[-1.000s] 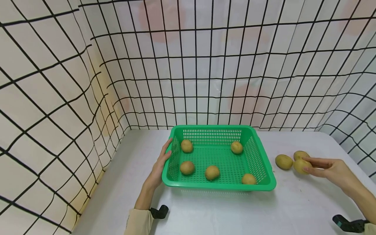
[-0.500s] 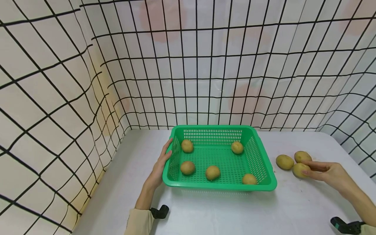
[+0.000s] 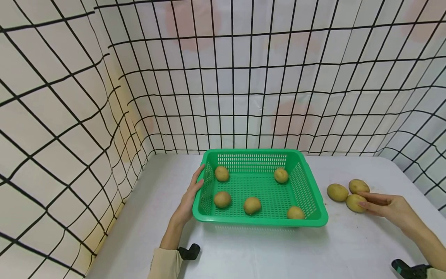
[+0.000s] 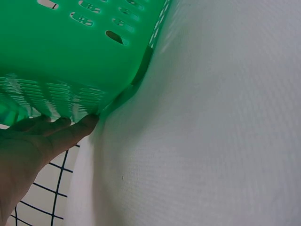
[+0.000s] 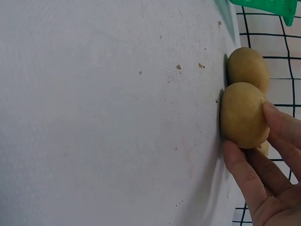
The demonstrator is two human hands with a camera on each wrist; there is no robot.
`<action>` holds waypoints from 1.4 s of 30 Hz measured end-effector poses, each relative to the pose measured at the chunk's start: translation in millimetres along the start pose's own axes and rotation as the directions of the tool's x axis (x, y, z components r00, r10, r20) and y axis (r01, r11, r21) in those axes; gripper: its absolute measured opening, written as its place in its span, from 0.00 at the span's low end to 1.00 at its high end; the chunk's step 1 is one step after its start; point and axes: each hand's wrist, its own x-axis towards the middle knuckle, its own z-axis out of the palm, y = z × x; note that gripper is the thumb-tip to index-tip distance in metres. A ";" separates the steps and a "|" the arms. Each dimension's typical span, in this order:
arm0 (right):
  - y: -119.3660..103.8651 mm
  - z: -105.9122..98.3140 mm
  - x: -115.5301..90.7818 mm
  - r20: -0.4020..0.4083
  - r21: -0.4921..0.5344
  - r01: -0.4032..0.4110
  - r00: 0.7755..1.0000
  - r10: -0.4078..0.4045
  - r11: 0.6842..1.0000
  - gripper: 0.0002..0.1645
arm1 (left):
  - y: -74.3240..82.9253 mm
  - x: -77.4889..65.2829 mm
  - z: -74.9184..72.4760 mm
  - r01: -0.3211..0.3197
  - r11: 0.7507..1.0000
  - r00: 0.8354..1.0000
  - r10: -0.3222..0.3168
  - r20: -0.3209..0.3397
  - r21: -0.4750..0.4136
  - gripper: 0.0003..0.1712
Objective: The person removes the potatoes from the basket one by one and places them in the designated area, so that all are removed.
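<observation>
- Your right hand [image 3: 393, 207] pinches the nearest loose potato [image 3: 355, 203] between thumb and fingers, on the table [image 3: 265, 257] right of the green basket [image 3: 259, 223].
- Two further potatoes [image 3: 337, 192] sit just beside it; a sideways drag could set them rolling.
- Your left hand [image 3: 187, 198], fingers nearly straight, rests against the basket's left side; excess pressure could shift it.

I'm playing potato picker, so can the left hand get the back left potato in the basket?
Probably yes. The left hand touches the left side of the basket, and that potato lies just inside. Only that side is between them; the top is open, so it could likely reach over.
</observation>
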 end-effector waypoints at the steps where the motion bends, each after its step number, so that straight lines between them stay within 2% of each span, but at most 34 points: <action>1: -0.6 0.4 0.6 0.005 0.000 0.000 1.000 0.000 1.000 0.47 | 0.2 -0.4 -0.1 0.001 1.000 1.000 -0.001 -0.002 -0.001 0.32; 6: -1.7 0.5 2.3 0.023 -0.012 0.003 1.000 -0.003 1.000 0.49 | 0.4 -1.5 -0.2 0.005 1.000 1.000 -0.005 -0.007 -0.006 0.32; 10: -1.0 -3.7 3.0 0.007 -0.106 0.035 0.999 -0.035 0.994 0.50 | 0.8 -1.4 0.5 0.008 1.000 1.000 -0.008 -0.003 -0.014 0.32; 15: -7.3 -13.9 3.2 -0.023 -0.229 0.064 0.997 -0.071 0.971 0.50 | 1.2 -0.7 0.8 0.008 1.000 1.000 -0.008 -0.005 -0.006 0.32; 19: -25.1 -19.2 1.6 -0.049 -0.298 0.081 0.994 -0.100 0.951 0.46 | 1.7 -0.8 0.5 0.003 1.000 1.000 -0.002 -0.012 0.010 0.32; 24: -50.8 -19.4 0.3 -0.085 -0.318 0.118 0.985 -0.152 0.941 0.43 | 0.6 -0.3 0.5 0.003 1.000 1.000 -0.003 -0.009 0.008 0.32; 32: -101.6 -10.1 6.2 -0.025 -0.294 0.238 0.966 -0.256 0.926 0.42 | -0.5 -0.1 -0.4 -0.005 1.000 1.000 0.005 -0.008 0.006 0.31; 42: -154.9 -0.7 14.1 0.003 -0.262 0.314 0.946 -0.325 0.912 0.40 | -0.3 0.4 0.1 -0.002 1.000 1.000 0.002 -0.006 0.003 0.32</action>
